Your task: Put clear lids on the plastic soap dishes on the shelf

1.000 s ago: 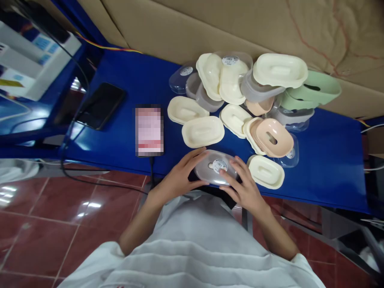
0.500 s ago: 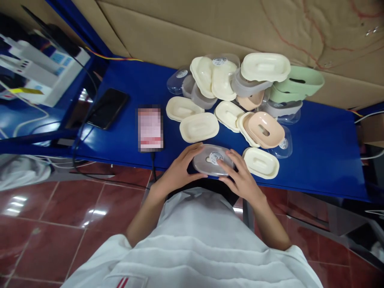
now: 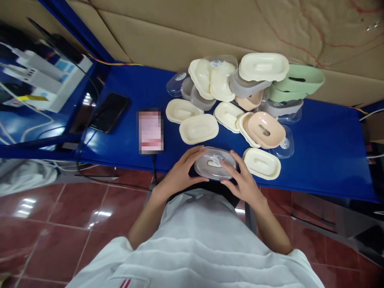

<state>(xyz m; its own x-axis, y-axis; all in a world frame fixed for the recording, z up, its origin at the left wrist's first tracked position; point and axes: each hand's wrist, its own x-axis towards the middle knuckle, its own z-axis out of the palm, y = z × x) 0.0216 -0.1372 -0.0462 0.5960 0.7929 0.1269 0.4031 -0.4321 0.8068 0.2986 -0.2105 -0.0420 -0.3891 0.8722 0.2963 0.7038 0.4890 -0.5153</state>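
A grey oval soap dish with a clear lid and a round sticker lies at the front edge of the blue table. My left hand curves around its left end, thumb at the near side and fingers at the far side. On the right end, my right hand grips the rim, with a fingertip on the lid by the sticker. Close by on the right is a cream oval tray. Beyond the dish rest another cream tray and a peach dish stacked over cream pieces.
Cream, grey, peach and green dishes pile up at the back, some with clear lids. To the left lie a black phone and a blurred-out screen device on a cable. A white power strip stands far left.
The clear lid's sticker has shifted slightly right over the dish, and more of the dish's slot shows. Both hands keep hold of it; the view has moved a little.
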